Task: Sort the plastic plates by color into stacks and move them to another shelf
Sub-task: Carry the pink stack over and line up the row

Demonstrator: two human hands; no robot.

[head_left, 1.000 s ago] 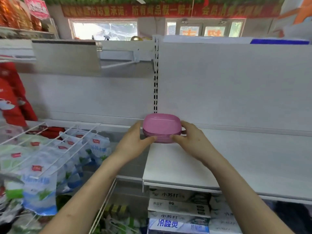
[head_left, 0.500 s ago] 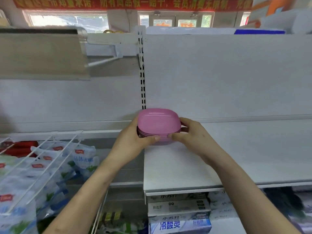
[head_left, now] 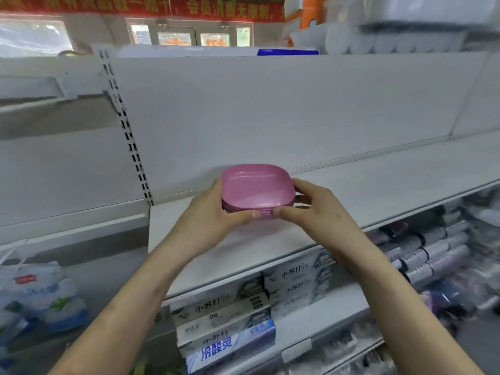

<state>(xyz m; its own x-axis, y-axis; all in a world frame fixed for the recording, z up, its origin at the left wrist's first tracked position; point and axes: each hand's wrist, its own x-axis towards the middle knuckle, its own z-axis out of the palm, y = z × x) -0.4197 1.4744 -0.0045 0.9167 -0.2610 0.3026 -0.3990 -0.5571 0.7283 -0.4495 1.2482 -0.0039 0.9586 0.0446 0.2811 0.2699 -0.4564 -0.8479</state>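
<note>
1. Pink plastic, a small stack of plates (head_left: 257, 192), held just over the white shelf (head_left: 378, 185), near its left end by the slotted upright (head_left: 130, 139). Touching down or a hair above, can't tell.
2. Left hand (head_left: 213, 220) clamped on the left edge, right hand (head_left: 311, 209) clamped on the right, thumbs meeting at the front rim.
3. Probably light and stiff, not fragile. Smooth and glossy though, so likely slippery, and nested plates could slide apart if tipped.
4. Best grip looks like this one: opposite rims, squeezing the whole stack so the bottom plate doesn't drop out. Keep level.
5. Toothpaste boxes (head_left: 227, 328) on the shelf below, well clear.
</note>
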